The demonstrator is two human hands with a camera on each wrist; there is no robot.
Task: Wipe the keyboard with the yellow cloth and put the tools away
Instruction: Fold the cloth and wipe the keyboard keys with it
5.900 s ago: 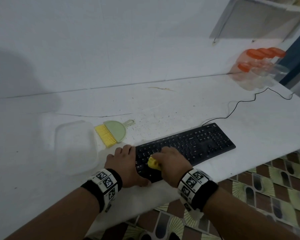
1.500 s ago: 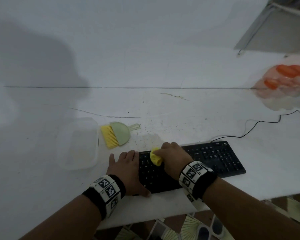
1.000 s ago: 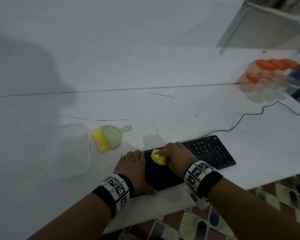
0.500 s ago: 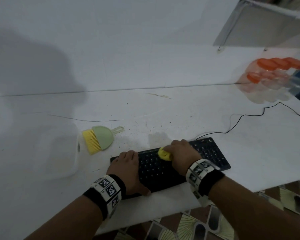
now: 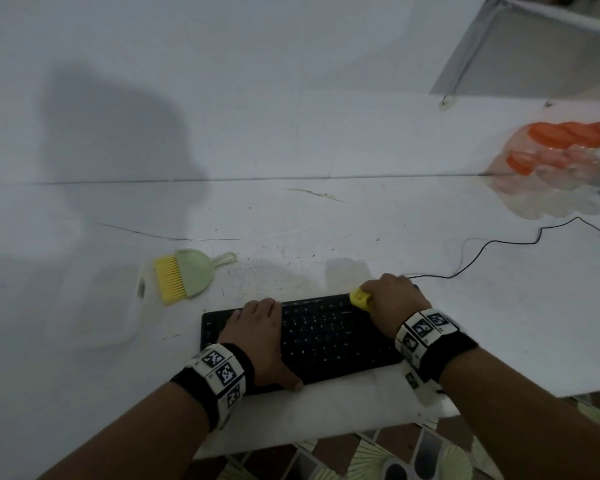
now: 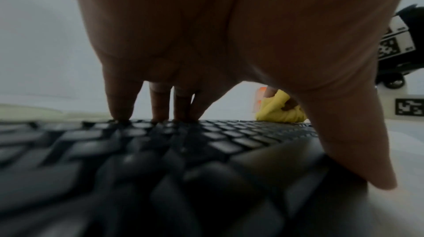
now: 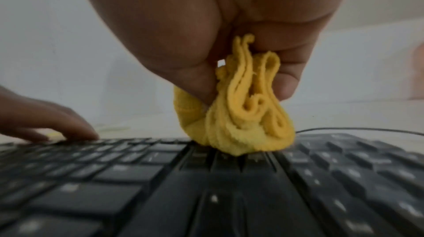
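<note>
Right hand clenches the bunched yellow cloth against the keyboard at its 1 o'clock corner; left hand, fingers straight, steadies the 9 o'clock end. The cloth looks soft and light, best pinched by its gathered folds.

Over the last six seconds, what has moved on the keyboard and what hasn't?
The right hand, its grip bunched on the yellow cloth, has swept from the keyboard's near left part to its far edge, further right. The left hand still rests flat on the left end, steadying it. The cloth was never let go. The brush and the clear container lie untouched to the left.
</note>
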